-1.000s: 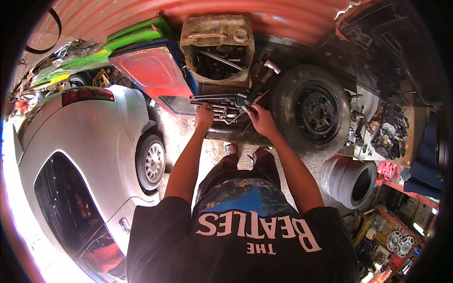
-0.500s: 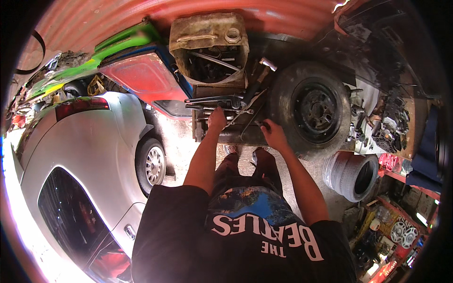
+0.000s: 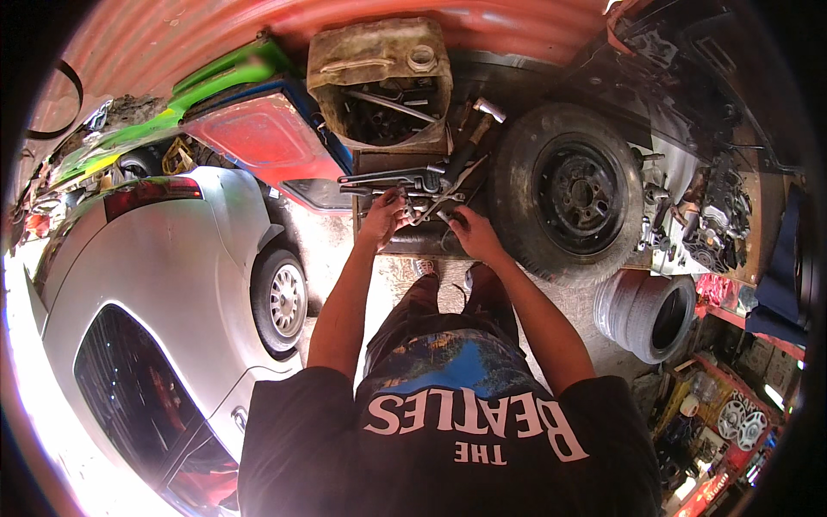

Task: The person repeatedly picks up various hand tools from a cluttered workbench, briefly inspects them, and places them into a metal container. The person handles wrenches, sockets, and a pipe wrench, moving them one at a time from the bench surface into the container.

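Head view shows your left hand [image 3: 385, 217] and right hand [image 3: 469, 233] among the loose wrenches [image 3: 405, 183] heaped along the bench's [image 3: 372, 165] front edge, grips indistinct, so tugging one could topple others onto your feet.

I am wearing the only camera on my head, and it is looking steeply down over my chest, so my black shirt [image 3: 448, 439] is filling the lower edge, very near the lens. My forearms are running up from there to my left hand [image 3: 383, 220] and right hand [image 3: 472, 234], which are sitting near the middle at arm's reach, over a pile of hand tools [image 3: 413, 185]. The fisheye is bending the silver car [image 3: 164, 284] at my left and the tyre [image 3: 573, 194] at my right toward the dark round rim.
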Action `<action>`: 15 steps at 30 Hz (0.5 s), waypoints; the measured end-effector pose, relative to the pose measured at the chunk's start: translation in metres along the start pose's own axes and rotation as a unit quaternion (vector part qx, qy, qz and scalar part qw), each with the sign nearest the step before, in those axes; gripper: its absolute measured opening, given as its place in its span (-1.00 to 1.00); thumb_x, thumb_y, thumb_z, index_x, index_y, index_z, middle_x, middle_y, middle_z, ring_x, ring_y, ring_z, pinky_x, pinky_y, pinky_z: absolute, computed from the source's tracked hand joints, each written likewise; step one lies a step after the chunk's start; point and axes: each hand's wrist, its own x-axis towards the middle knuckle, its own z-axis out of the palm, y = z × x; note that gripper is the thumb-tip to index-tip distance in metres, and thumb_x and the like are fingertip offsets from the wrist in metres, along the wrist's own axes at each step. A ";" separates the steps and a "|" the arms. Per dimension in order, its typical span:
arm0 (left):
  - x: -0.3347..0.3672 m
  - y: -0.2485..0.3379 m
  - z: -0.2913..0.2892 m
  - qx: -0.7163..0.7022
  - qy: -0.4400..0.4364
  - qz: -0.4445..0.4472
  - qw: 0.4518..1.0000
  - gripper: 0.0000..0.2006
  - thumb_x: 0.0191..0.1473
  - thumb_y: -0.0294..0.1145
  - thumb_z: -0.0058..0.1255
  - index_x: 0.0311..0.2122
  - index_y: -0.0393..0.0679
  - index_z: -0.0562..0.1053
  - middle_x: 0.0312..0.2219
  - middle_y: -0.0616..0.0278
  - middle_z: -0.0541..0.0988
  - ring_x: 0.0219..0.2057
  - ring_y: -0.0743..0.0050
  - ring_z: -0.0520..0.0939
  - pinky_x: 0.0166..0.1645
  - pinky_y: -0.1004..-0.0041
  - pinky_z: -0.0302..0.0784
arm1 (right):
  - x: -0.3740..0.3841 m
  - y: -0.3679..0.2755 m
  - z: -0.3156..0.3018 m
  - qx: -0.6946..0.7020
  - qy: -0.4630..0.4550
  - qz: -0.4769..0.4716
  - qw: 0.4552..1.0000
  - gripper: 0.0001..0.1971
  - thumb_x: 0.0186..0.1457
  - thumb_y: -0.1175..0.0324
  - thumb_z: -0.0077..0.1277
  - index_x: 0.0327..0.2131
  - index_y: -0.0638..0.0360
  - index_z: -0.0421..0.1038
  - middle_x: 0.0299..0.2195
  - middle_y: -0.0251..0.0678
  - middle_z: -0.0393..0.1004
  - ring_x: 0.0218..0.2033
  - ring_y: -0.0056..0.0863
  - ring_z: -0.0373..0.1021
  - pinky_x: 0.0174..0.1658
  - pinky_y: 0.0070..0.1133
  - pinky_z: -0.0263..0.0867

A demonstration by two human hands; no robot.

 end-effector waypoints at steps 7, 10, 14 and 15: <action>-0.022 0.016 0.044 -0.024 0.022 0.043 0.999 -0.59 0.22 -0.44 0.06 0.14 -0.11 0.29 -0.20 0.29 0.54 -0.17 0.39 0.62 -0.19 0.37 0.59 | 0.001 -0.025 0.000 0.078 -0.008 -0.006 0.997 -0.66 0.20 0.26 0.09 -0.02 0.21 0.38 -0.31 -0.10 0.58 -0.29 -0.19 0.54 -0.19 -0.37 0.41; -0.017 0.012 0.049 -0.015 0.029 0.070 0.997 -0.59 0.20 -0.46 0.08 0.13 -0.09 0.30 -0.18 0.27 0.51 -0.17 0.42 0.59 -0.20 0.43 0.57 | 0.003 -0.016 0.005 0.123 -0.003 -0.027 0.992 -0.69 0.20 0.31 0.10 -0.03 0.22 0.38 -0.34 -0.18 0.58 -0.32 -0.37 0.54 -0.21 -0.44 0.40; -0.017 0.010 0.055 0.076 0.070 0.104 0.989 -0.57 0.16 -0.50 0.12 0.11 -0.08 0.29 -0.11 0.22 0.49 -0.18 0.49 0.56 -0.20 0.47 0.56 | 0.003 -0.018 0.011 0.187 -0.031 0.005 0.982 -0.72 0.20 0.35 0.10 -0.06 0.23 0.39 -0.36 -0.24 0.57 -0.35 -0.50 0.50 -0.23 -0.49 0.40; -0.019 0.011 0.060 0.095 0.080 0.116 0.985 -0.56 0.15 -0.53 0.13 0.11 -0.09 0.29 -0.11 0.21 0.49 -0.18 0.50 0.56 -0.19 0.48 0.56 | 0.003 -0.016 0.013 0.211 -0.032 0.013 0.977 -0.73 0.20 0.35 0.10 -0.07 0.23 0.39 -0.37 -0.24 0.57 -0.36 -0.52 0.50 -0.23 -0.50 0.40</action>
